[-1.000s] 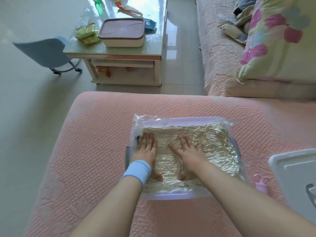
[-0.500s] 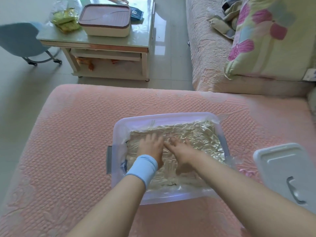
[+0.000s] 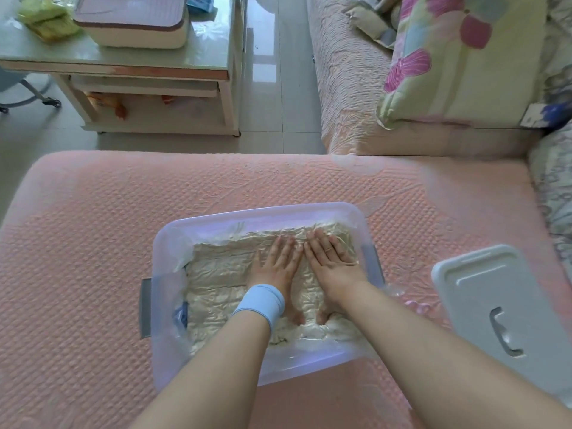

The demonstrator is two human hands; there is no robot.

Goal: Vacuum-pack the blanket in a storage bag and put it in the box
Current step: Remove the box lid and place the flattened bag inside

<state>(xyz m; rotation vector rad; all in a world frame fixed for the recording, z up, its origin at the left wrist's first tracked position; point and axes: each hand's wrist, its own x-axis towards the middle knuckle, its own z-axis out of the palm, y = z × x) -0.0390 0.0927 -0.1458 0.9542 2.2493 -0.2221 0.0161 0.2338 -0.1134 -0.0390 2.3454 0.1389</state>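
My fingers (image 3: 286, 246) lie straight, left hand (image 3: 276, 269) and right hand (image 3: 333, 262) pressing the crinkled cream vacuum-packed blanket (image 3: 221, 284) flat inside the translucent lavender plastic box (image 3: 247, 215); next, I judge, comes fetching the white plastic lid (image 3: 495, 292) beside it.
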